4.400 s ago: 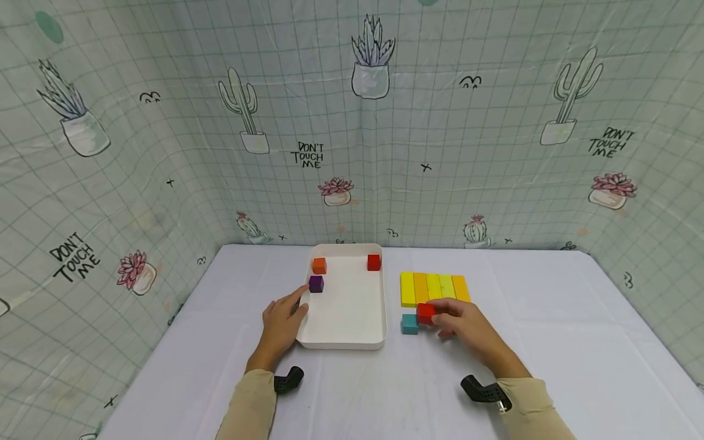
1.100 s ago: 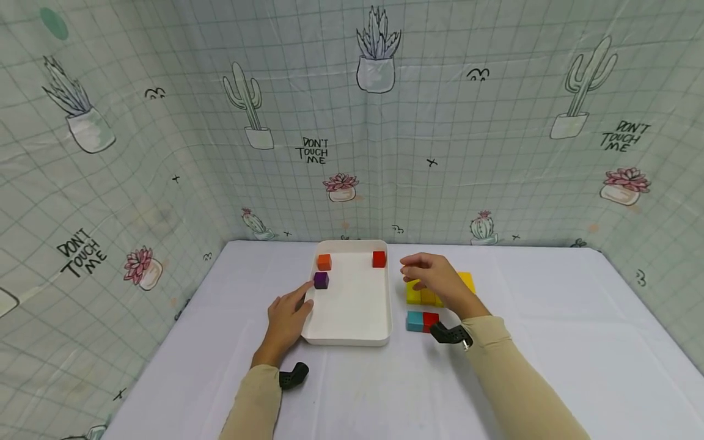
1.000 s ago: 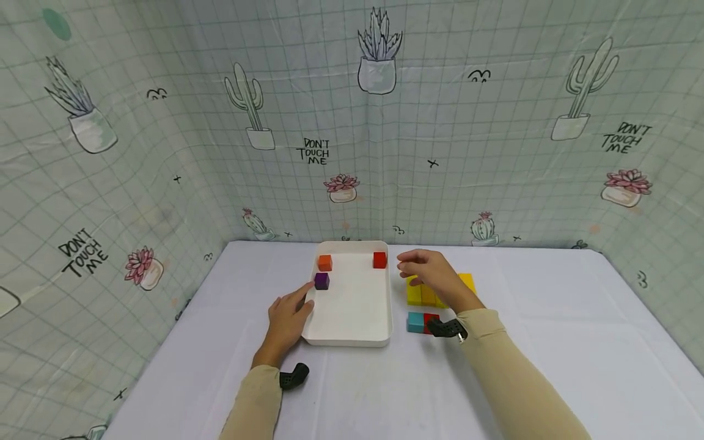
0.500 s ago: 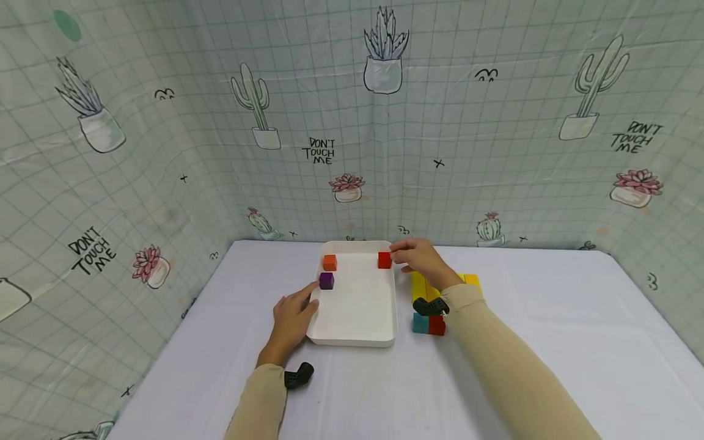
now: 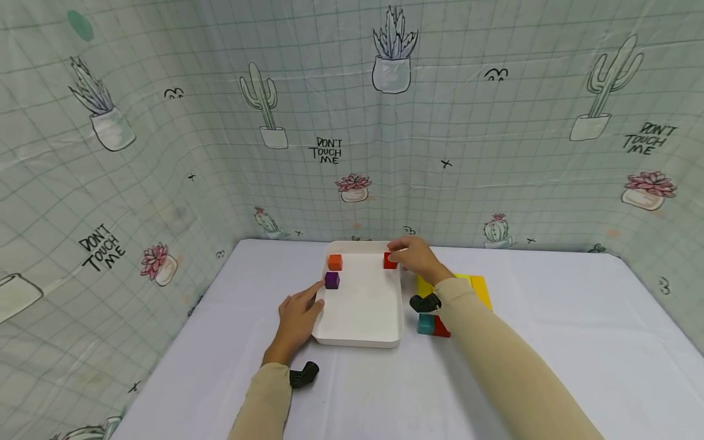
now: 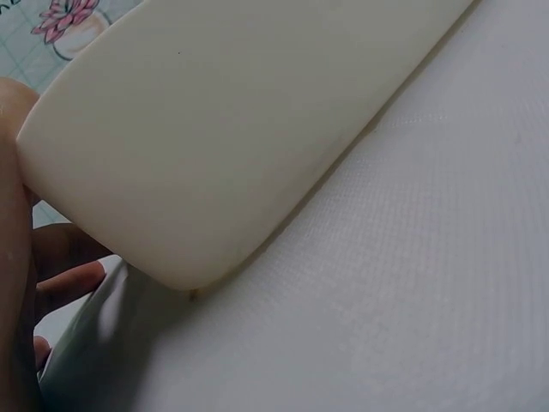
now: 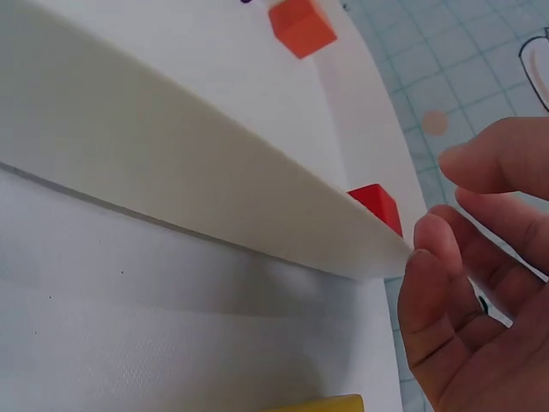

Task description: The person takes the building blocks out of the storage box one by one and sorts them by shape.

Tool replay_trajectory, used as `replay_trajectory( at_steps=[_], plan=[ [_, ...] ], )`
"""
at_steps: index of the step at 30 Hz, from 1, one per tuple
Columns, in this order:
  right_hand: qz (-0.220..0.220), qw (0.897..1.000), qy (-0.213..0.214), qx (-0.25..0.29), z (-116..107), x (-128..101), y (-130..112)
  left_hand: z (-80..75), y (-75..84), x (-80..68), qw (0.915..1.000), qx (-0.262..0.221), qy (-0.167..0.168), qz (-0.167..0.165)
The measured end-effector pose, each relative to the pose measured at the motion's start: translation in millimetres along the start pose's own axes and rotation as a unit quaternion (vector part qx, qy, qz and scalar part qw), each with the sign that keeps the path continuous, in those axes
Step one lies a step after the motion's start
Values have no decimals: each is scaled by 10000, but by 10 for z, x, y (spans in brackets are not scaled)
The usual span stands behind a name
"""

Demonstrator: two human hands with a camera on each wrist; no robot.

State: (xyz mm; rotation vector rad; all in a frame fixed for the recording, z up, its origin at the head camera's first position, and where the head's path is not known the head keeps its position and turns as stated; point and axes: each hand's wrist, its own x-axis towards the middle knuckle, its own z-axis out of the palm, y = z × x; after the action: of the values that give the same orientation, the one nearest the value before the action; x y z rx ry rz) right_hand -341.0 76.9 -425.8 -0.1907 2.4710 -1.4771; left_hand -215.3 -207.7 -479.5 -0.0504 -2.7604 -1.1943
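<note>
Right hand [image 5: 419,259] is placed at the far-right tray [image 5: 357,335] corner, fingers loosely curled beside the red cube [image 5: 389,261]; no grip yet. Orange cube [image 5: 335,262] and purple cube [image 5: 332,280] remain in tray. Left hand [image 5: 297,319] is rested flat against tray edge. Teal block [image 5: 425,323] already out on surface.

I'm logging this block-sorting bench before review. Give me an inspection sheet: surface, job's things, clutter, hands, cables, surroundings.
Surface: white table, covered in cloth.
Job's things: white tray holds an orange cube, a purple cube and a red cube at its far right corner.
Clutter: yellow blocks, a teal cube and a second red cube beside the tray, partly hidden by the sleeve.
Hands: left hand rests against the tray's left edge; right hand is at the red cube, contact unclear.
Cables: nothing seen.
Surroundings: cactus-print backdrop.
</note>
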Motion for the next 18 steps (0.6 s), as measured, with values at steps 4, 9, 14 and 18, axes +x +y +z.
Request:
replay_trajectory(
  at_steps=[4, 9, 14, 18],
  plan=[
    [-72, 9997, 51, -207, 19, 33, 4, 6, -5, 2, 10000, -5, 3, -12],
    [-34, 9992, 106, -388, 36, 58, 6, 10, -6, 0, 10000, 31, -18, -69],
    [-49, 9982, 133, -590, 50, 73, 4, 8, -5, -3, 9999, 70, -12, -93],
    [-84, 9960, 127, -883, 71, 101, -1, 11, -3, 0, 9999, 82, -7, -123]
  ],
)
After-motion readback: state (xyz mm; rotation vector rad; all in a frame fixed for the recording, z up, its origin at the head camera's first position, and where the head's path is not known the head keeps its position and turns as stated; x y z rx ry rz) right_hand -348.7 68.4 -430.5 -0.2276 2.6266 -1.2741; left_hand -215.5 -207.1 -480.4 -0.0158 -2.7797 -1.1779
